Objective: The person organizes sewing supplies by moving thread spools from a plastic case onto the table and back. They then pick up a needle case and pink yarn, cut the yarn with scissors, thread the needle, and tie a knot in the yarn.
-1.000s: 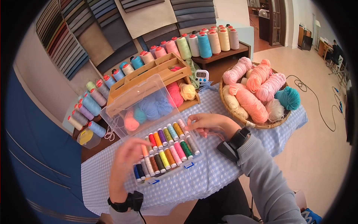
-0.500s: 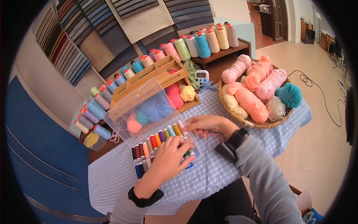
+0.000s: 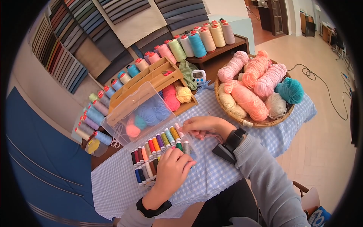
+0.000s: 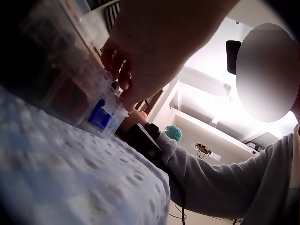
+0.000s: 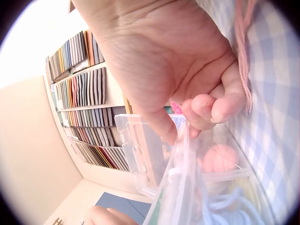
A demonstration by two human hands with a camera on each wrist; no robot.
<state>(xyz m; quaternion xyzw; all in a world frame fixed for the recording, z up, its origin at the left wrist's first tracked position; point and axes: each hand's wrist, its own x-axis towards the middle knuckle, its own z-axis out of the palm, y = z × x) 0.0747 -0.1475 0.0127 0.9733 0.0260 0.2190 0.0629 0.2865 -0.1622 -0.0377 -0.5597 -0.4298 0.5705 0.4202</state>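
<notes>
A clear plastic box lies on the checked cloth with its transparent lid raised. Several thread spools in many colours fill it in two rows. Over the front row, right of the middle, my left hand reaches down with bent fingers; its fingertips are hidden, so I cannot tell whether it grips a spool. The left wrist view shows that hand over the box front, near a blue latch. At the far right corner, my right hand pinches the box wall between thumb and fingers.
Pink yarn strands lie beside the right hand. A wicker basket of yarn skeins stands at the right. Behind the lid are a wooden organizer with yarn balls, a small timer and rows of thread cones.
My left hand has moved right from the box's left part and come down over the front-row spools. The right hand stays at the far right corner. The head view has shifted slightly.
</notes>
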